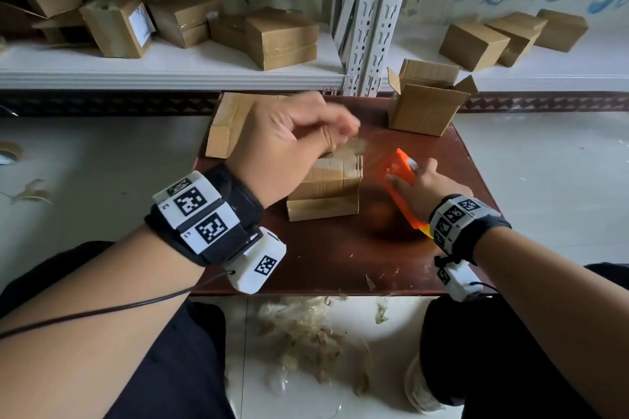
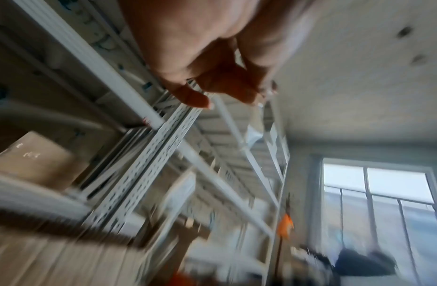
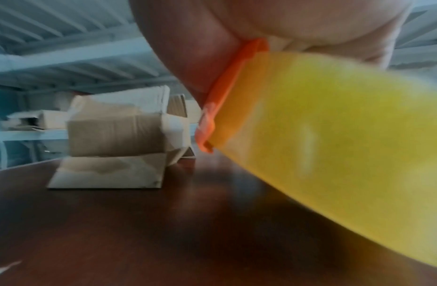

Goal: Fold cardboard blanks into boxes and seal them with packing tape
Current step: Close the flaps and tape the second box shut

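Observation:
A small cardboard box (image 1: 326,187) stands in the middle of the brown table (image 1: 340,258), its lower flap spread out toward me; the right wrist view shows the box (image 3: 114,133) too. My left hand (image 1: 340,133) hovers over its top with fingers curled, pinching a blurred strip of clear tape (image 1: 357,146). In the left wrist view the left hand (image 2: 224,92) shows curled fingers only. To the right of the box, my right hand (image 1: 425,180) grips an orange tape dispenser (image 1: 398,173) low over the table. Its yellowish roll (image 3: 334,135) fills the right wrist view.
A stack of flat blanks (image 1: 228,126) lies at the table's back left. An open-topped box (image 1: 422,105) stands at the back right. Several finished boxes sit on the white shelf (image 1: 170,75) behind. Tape scraps (image 1: 306,333) litter the floor between my knees.

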A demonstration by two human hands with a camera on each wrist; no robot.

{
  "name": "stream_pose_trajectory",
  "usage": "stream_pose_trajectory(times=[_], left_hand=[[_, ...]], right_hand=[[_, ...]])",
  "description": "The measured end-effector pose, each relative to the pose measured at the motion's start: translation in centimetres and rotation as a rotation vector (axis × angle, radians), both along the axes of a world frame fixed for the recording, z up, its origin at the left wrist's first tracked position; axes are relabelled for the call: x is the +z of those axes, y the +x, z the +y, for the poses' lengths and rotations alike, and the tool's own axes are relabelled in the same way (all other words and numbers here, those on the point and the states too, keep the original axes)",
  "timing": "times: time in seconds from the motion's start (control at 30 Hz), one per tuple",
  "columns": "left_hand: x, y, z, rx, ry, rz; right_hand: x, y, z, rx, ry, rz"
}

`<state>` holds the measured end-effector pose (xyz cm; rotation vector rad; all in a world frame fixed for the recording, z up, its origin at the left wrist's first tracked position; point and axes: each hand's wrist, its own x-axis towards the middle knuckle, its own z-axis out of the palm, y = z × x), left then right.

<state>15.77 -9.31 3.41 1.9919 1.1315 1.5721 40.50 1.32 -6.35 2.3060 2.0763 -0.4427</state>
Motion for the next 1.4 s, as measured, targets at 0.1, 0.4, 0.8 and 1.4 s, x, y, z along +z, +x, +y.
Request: stream_pose_trajectory(times=[0.1,0.4,0.8,1.4], left_hand=[[1.5,-1.6,0.1,0.039,0.062,-0.202],[0.8,-2.3,1.3,-0.039,-0.384,-0.448],[0.1,0.4,1.4,-0.152,-0.456,-0.376],[0.2,0.2,1.1,-0.212,-0.442,-0.470]], right_hand=[[-0.9,0.7,0.7,-0.146,-0.031,0.020],[4.6,-2.0,-0.3,0.229,0.277,0.079],[9.3,-5.9,-4.9,0.537,-0.163,1.471],[10.3,-5.9,-4.7,0.665,0.052,1.107]])
